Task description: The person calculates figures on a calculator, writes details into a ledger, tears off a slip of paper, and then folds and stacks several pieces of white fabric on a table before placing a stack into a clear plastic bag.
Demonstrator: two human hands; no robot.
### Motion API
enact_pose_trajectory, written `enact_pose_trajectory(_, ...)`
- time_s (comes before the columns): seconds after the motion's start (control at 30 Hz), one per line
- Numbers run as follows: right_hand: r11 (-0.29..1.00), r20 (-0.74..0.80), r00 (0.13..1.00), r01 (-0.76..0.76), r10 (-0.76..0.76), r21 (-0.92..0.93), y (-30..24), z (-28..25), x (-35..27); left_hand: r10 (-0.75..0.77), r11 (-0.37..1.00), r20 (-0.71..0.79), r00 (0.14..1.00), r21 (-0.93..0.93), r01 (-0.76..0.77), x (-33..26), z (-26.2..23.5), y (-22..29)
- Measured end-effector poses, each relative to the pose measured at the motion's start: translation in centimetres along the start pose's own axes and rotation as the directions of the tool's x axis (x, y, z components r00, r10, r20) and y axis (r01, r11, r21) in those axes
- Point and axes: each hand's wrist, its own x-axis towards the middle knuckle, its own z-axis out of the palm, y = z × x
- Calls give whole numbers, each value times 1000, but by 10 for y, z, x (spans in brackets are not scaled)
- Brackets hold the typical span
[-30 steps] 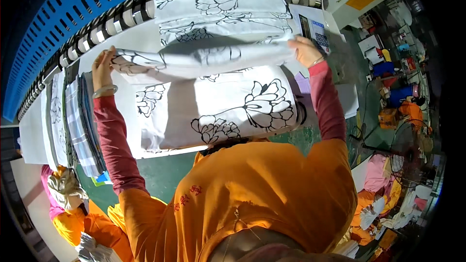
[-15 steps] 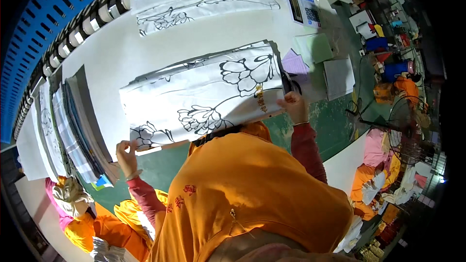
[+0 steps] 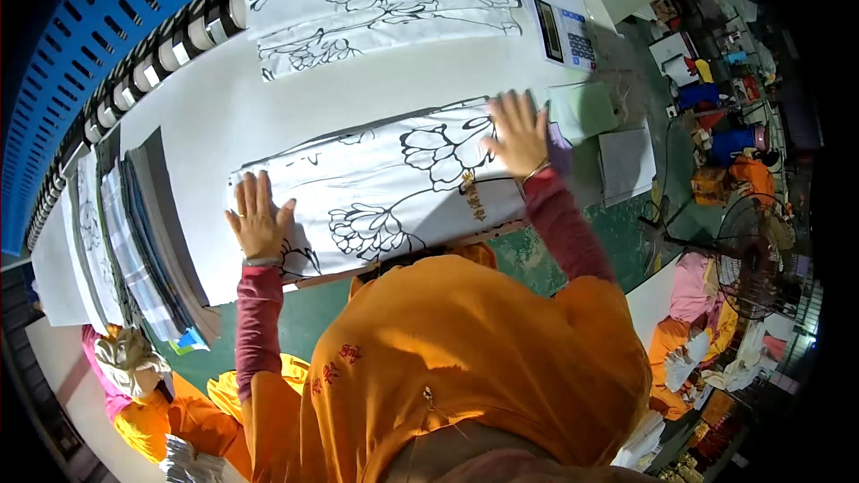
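Note:
A folded white fabric (image 3: 358, 188) printed with black flower outlines lies near the front edge of the white table. My left hand (image 3: 259, 216) rests flat on its left end, fingers spread. Over the far right corner my right hand (image 3: 519, 132) lies with its fingers stretched out, slightly blurred. Neither hand grips anything. Dark layers show along the far edge of the folded fabric. Farther back lies another folded flower-print fabric (image 3: 394, 27). Part of a purple paper (image 3: 560, 145) shows beside my right wrist.
A calculator (image 3: 565, 33), a green sheet (image 3: 583, 111) and a white paper pad (image 3: 628, 164) lie at the right. Several folded fabrics (image 3: 143, 241) stand at the left. A blue perforated crate (image 3: 98, 22) and rollers line the far edge. A fan (image 3: 752, 246) stands at the right.
Both hands have moved from the near edge of the fabric up onto its top and opened flat. The fabric's far edge has come nearer to me.

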Motion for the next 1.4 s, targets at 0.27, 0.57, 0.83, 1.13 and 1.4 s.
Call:
enact_pose_trajectory(0.27,-31,291,750,-340,594,940,88,63,134,-230,49,341,912,-932,360,191,41,-9)
enact_pose_trajectory(0.57,-613,638,757,-440,139,656,122,7,126,-4,-423,535,845,-767,483,214,0,-11)
enact_pose_trajectory(0.83,274,-293,879,196,376,941,68,-109,63,-236,-461,-139,962,-855,-237,100,-100,-70)
enact_pose_trajectory(1.13,333,377,892,-444,249,832,0,-57,-111,-387,303,260,884,-870,389,-107,-31,-84)
enact_pose_trajectory(1.4,304,85,932,-200,351,932,50,7,19,-234,378,-19,972,-923,73,60,-34,-67)
